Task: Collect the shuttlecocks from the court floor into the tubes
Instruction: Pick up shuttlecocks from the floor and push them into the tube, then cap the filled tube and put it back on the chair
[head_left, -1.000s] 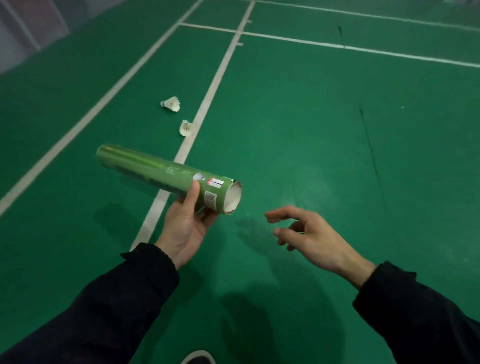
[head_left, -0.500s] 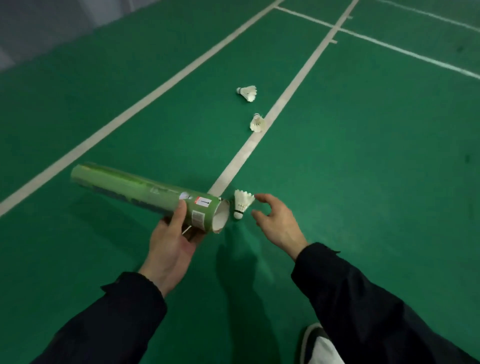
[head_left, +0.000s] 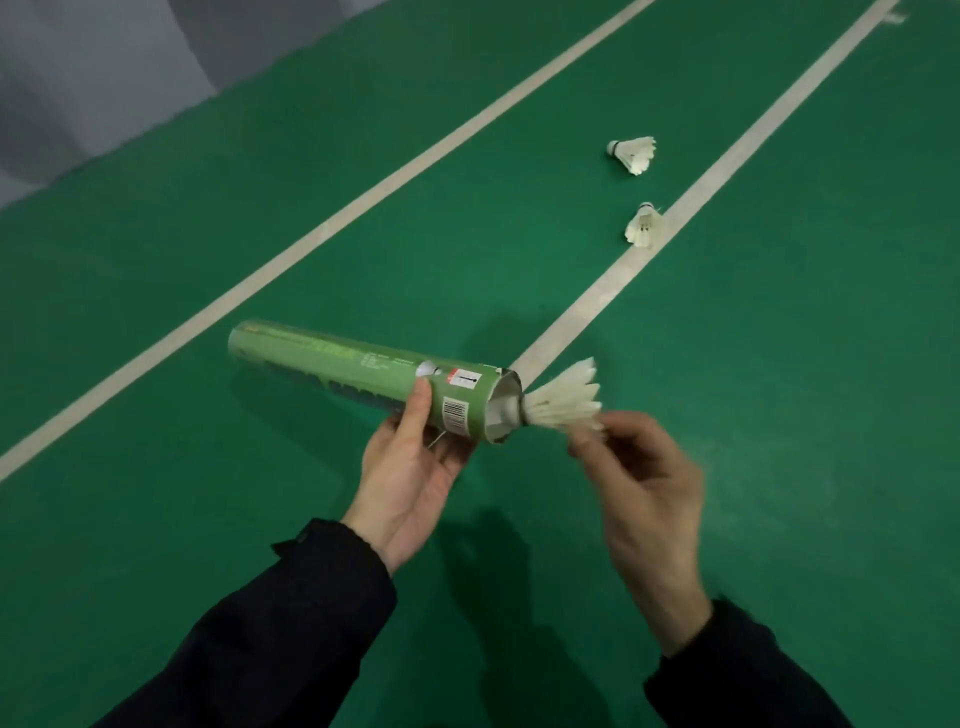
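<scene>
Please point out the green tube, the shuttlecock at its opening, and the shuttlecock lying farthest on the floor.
green tube (head_left: 337, 364), head view, middle of its printed side
shuttlecock at opening (head_left: 566, 402), head view, feather skirt
farthest shuttlecock (head_left: 636, 154), head view, feather skirt

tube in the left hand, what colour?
Green, with darker green print and white labels near its open end; the tube shows clearly in the head view.

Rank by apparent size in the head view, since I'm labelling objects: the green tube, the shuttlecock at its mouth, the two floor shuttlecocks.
1. green tube
2. shuttlecock at its mouth, nearer the camera
3. two floor shuttlecocks, alike; unranked
</scene>
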